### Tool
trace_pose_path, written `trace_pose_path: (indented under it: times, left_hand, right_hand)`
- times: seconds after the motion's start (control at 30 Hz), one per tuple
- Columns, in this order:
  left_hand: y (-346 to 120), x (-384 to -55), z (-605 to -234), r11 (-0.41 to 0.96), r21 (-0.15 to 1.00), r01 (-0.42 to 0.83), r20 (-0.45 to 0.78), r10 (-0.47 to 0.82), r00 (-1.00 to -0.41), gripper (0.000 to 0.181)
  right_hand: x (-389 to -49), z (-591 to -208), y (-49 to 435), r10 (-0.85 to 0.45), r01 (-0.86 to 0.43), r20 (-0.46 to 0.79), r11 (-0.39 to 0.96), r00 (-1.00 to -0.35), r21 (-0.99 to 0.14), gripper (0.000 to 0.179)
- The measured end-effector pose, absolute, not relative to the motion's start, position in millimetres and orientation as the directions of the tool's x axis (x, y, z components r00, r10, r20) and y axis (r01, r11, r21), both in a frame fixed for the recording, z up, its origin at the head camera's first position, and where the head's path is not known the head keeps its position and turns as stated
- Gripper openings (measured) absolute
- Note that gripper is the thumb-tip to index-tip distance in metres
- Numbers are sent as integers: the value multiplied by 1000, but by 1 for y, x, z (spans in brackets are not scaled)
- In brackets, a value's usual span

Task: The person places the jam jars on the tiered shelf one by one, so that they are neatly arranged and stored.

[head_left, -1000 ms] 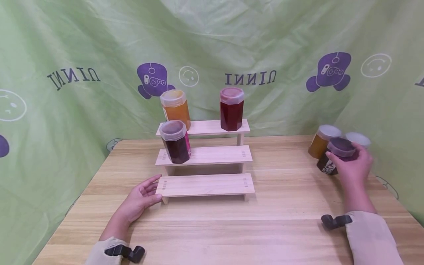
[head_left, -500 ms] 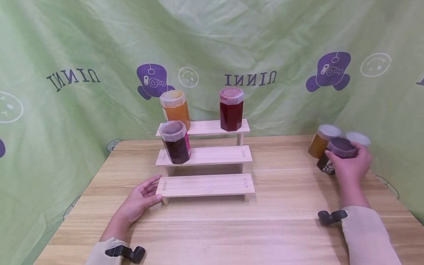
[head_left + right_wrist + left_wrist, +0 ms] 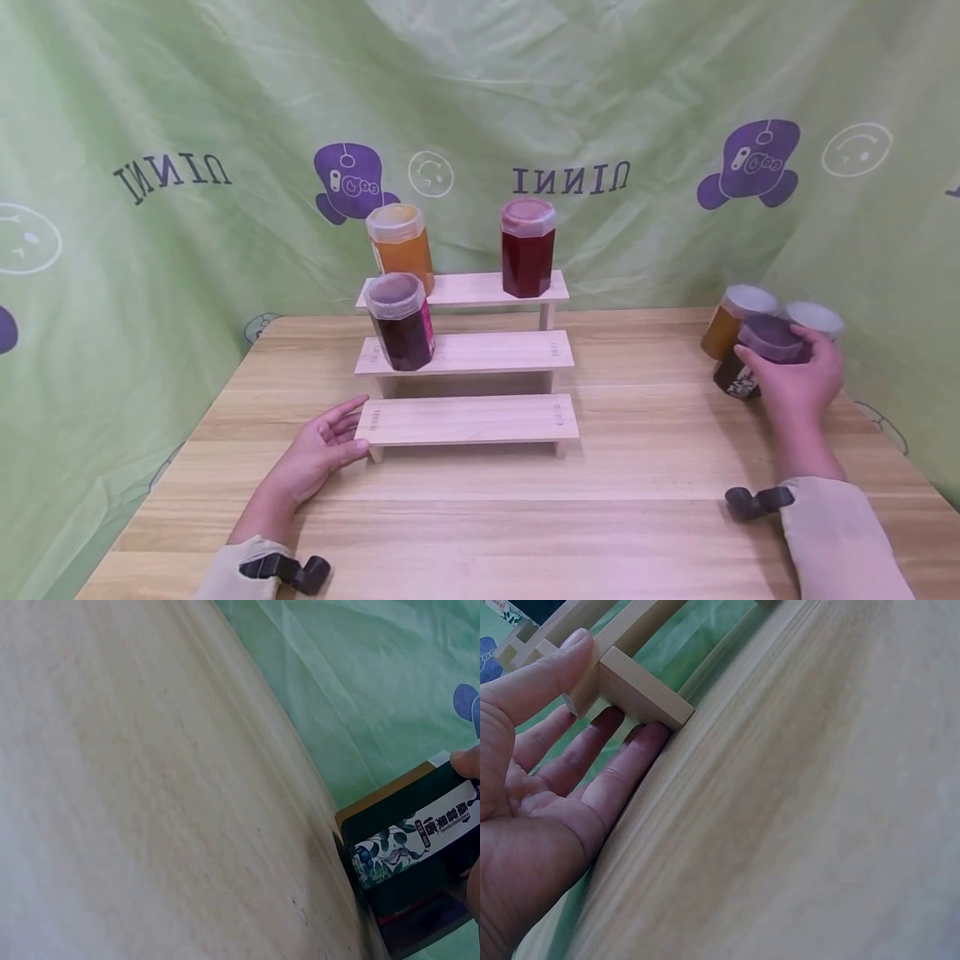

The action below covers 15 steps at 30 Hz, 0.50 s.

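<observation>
My right hand (image 3: 802,383) holds a dark jam jar (image 3: 737,381) by its upper part, thumb and fingers on opposite sides near the lid. In the right wrist view, the jar (image 3: 409,851) shows a white label with printed leaves and blueberries. My left hand (image 3: 315,450) grips the left end of the lowest step of a three-tier wooden stand (image 3: 465,421). An orange jar (image 3: 405,252) and a red jar (image 3: 528,262) stand on the top step. Another dark jar (image 3: 408,340) is at the left of the middle step.
Behind the held jar stand an amber jar (image 3: 722,333) and another jar of which mainly the pale lid (image 3: 817,317) shows. A green printed cloth (image 3: 637,242) hangs along the back and sides of the wooden table (image 3: 480,533).
The held dark jar has shifted slightly left and toward the front, away from the two jars behind it. My left hand and the stand stay in place.
</observation>
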<state>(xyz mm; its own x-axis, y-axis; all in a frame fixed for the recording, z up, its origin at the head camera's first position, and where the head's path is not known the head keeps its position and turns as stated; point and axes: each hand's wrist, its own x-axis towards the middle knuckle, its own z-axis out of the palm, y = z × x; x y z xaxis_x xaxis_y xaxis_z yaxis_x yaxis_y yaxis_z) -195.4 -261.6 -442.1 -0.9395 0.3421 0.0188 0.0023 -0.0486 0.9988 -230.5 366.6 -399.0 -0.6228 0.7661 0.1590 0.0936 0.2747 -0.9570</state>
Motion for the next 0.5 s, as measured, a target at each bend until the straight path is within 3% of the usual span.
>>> trace_pose_path:
  times: [0.5]
  left_hand:
    - [-260,-194,-440,-32,999,-10,1,327,-945,79]
  right_hand:
    - [-227,-385,350,734,58,195,304,-650,-951,80]
